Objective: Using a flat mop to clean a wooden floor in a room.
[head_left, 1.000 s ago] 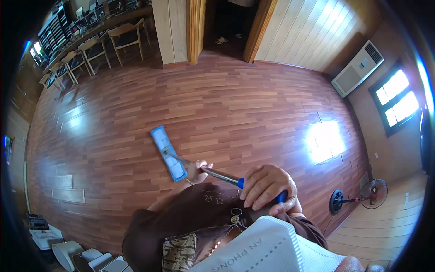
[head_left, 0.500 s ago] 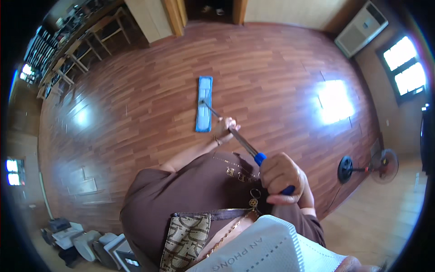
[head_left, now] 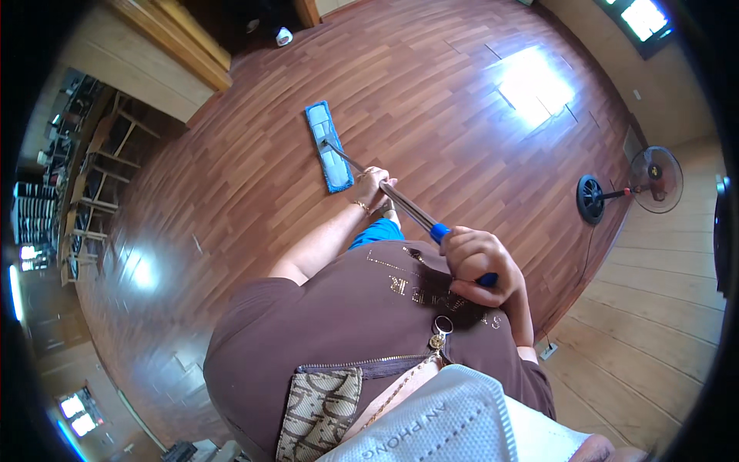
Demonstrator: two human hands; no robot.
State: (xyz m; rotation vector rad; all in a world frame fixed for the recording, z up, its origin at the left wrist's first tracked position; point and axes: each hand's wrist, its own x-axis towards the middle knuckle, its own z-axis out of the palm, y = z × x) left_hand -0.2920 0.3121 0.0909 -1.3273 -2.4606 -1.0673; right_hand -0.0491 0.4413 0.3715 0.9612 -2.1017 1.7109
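A flat mop with a blue, fringed pad (head_left: 332,163) lies on the wooden floor ahead of me, slightly left of centre. Its thin metal pole (head_left: 410,207) slants up towards my chest and ends in a blue grip. My left hand (head_left: 372,189) is wrapped round the lower pole, arm stretched forward. Higher up, my right hand (head_left: 482,264) is closed in a fist round the blue grip, close to my brown shirt. Both hands hold the same mop.
A standing fan (head_left: 654,179) is at the right, its cable trailing on the floor. Wooden chairs (head_left: 96,192) line a long counter at the left. A doorway with a wooden frame (head_left: 196,46) opens at the far left, a small white object (head_left: 284,36) inside it.
My view has turned to the right, so the doorway and chairs sit further left and the fan higher. The mop pad appears further up and left, tilted. Blue legwear and a foot now show.
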